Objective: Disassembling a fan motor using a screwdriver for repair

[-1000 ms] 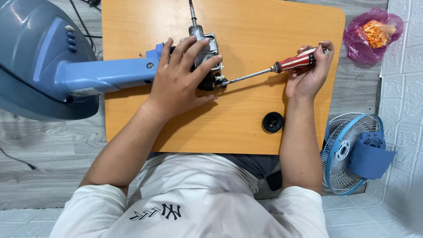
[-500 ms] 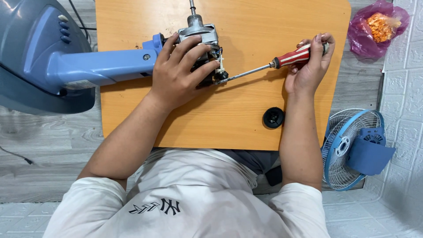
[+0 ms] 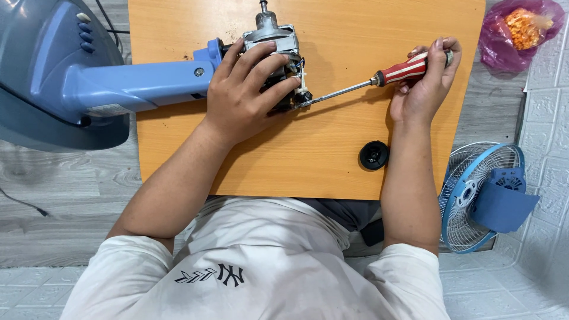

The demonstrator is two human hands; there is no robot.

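Motor (image 3: 274, 41) sits at far centre of the worktop (image 3: 332, 160), on the end of the blue fan stand (image 3: 127, 89) running off left. Left hand (image 3: 246, 92) lies over it, fingers spread and curled around the housing. Right hand (image 3: 424, 83) fingers closed on the red screwdriver (image 3: 379, 80) handle, tip at the motor's right side. Black knob (image 3: 373, 156) lies near right.
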